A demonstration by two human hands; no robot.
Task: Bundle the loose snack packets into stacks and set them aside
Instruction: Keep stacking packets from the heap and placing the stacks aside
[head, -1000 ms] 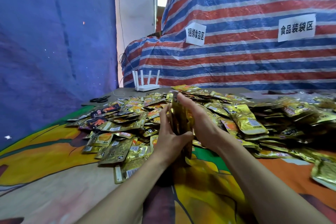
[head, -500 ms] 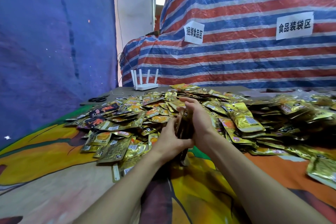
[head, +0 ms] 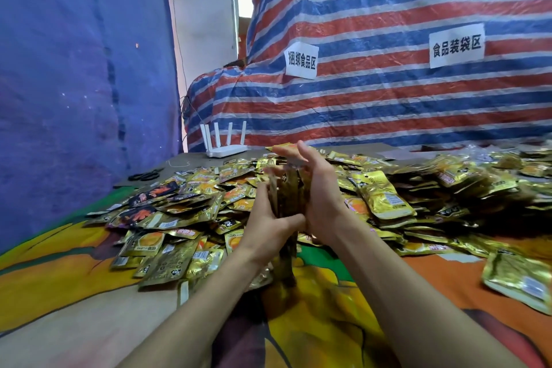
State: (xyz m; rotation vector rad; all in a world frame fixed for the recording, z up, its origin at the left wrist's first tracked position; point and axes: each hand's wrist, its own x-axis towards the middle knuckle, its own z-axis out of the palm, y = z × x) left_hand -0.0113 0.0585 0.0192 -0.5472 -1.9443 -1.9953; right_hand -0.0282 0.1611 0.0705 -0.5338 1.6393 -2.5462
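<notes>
Item: stack of snack packets (head: 288, 199), held on edge over the middle of the surface (head: 328, 326), at the near side of the loose heap (head: 388, 200).
Left hand (head: 268, 225) grips one face, thumb curled beneath. Right hand (head: 321, 191) presses the opposite face with flat fingers.
Handling: best to tap the edges level and squeeze evenly.
Unclear: left fingertips blurred; packet count unreadable.

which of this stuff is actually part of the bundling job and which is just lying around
Part of the job: stack of packets, gripped by the left hand, with the right hand flat against it; pile of loose packets behind.

Just lying about: white router; black scissors; paper signs on the striped tarp.
</notes>
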